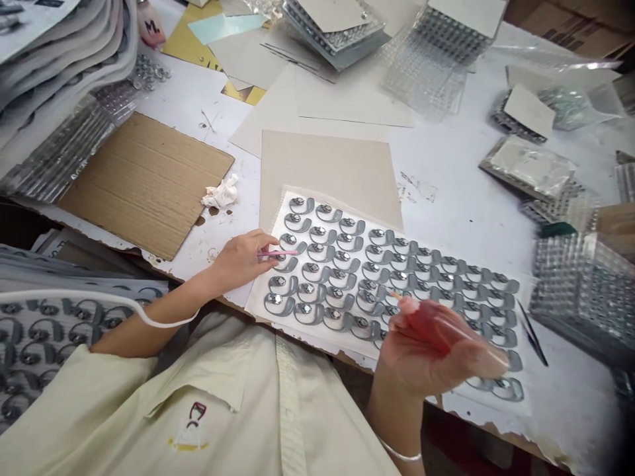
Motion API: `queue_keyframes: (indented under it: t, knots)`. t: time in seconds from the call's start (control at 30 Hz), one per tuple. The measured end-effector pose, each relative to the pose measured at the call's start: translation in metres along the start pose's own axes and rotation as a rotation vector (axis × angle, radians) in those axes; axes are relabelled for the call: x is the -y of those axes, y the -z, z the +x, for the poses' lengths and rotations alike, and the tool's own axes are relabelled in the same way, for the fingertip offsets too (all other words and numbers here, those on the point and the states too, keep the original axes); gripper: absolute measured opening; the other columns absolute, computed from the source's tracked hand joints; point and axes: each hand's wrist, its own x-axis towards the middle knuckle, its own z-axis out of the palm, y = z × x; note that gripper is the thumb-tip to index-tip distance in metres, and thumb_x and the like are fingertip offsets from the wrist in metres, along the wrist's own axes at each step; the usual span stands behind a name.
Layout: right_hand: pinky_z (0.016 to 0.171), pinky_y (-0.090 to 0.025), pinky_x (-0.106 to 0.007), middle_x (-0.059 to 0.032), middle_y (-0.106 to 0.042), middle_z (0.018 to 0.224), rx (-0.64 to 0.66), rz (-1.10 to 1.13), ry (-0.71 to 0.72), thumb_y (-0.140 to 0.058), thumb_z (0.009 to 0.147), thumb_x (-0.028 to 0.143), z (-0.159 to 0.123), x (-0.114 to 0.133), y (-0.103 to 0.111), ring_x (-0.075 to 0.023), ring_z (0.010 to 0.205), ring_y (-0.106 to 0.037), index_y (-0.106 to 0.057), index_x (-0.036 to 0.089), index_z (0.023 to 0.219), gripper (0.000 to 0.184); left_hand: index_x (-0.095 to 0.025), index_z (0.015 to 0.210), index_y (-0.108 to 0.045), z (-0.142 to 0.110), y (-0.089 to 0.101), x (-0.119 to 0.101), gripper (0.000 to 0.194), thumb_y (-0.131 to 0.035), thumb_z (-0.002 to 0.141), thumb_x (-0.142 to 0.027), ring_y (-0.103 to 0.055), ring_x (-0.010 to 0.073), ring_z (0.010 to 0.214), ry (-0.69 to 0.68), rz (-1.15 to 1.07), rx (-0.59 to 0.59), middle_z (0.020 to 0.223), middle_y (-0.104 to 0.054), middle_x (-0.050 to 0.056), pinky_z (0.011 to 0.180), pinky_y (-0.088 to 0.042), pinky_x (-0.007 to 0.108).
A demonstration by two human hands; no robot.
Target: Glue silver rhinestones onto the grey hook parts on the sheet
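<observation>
In the head view my left hand (243, 259) pinches a thin pink stick (278, 253) at the left edge of a white sheet (258, 291). The stick's tip reaches over the leftmost column of grey curved shapes, many with a shiny stone. One such grey curved piece (311, 316) lies near the front edge. Wrapped in my right hand (421, 360) is a red squeeze bottle (439, 325) with a narrow tip. It is tilted, its tip pointing left above the sheet's middle, and it hides some of the pieces. I cannot tell whether the tip touches anything.
Black tweezers (533, 337) lie right of the sheet. Brown cardboard (149, 178) and crumpled tissue (221, 192) are on the left. Behind is a grey board (327, 165). Packs of stones (580, 277) line the right side, and layered sheets (64, 73) are piled at the upper left.
</observation>
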Motion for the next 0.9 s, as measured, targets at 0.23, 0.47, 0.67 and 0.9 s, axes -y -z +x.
queue_keyframes:
  t: [0.23, 0.47, 0.67, 0.9]
  knots:
    - [0.036, -0.041, -0.025, -0.0030, -0.058, 0.075, 0.109, -0.008, -0.075, -0.054, 0.079, 0.054, -0.014, -0.011, -0.007, -0.0150, 0.052, -0.060, -0.069, 0.016, 0.083, 0.041, -0.019, 0.096, -0.068, -0.023, -0.004, -0.007, 0.015, -0.066, 0.083, -0.028, -0.056, 0.0122, 0.070, -0.083, 0.046, 0.193, 0.085, -0.060, 0.001, 0.064, -0.040, 0.023]
    - [0.037, -0.044, -0.029, -0.0024, -0.053, 0.083, 0.233, -0.018, -0.040, -0.054, 0.078, 0.051, -0.041, -0.016, -0.026, -0.0099, 0.045, -0.051, -0.066, 0.018, 0.086, 0.036, -0.018, 0.092, -0.067, -0.024, -0.007, -0.013, 0.013, -0.064, 0.084, -0.028, -0.058, 0.0141, 0.073, 0.008, 0.143, 0.205, 0.090, -0.061, 0.001, 0.064, -0.040, 0.024]
    - [0.038, -0.041, -0.028, -0.0052, -0.054, 0.083, 0.279, -0.082, 0.037, -0.053, 0.079, 0.054, -0.055, -0.021, -0.029, -0.0148, 0.056, -0.054, -0.065, 0.019, 0.087, 0.037, -0.018, 0.093, -0.067, -0.024, -0.012, -0.015, 0.013, -0.061, 0.083, -0.023, -0.058, 0.0141, 0.070, 0.018, 0.180, 0.150, 0.092, -0.061, 0.002, 0.063, -0.042, 0.025]
    - [0.064, -0.050, -0.043, -0.0075, -0.058, 0.085, 0.374, -0.225, 0.106, -0.055, 0.079, 0.056, -0.068, -0.024, -0.029, -0.0237, 0.078, -0.059, -0.064, 0.019, 0.090, 0.040, -0.019, 0.093, -0.066, -0.026, -0.017, -0.009, 0.016, -0.063, 0.077, -0.021, -0.055, 0.0097, 0.061, 0.090, -0.134, 0.075, 0.081, -0.066, -0.002, 0.055, -0.040, 0.019]
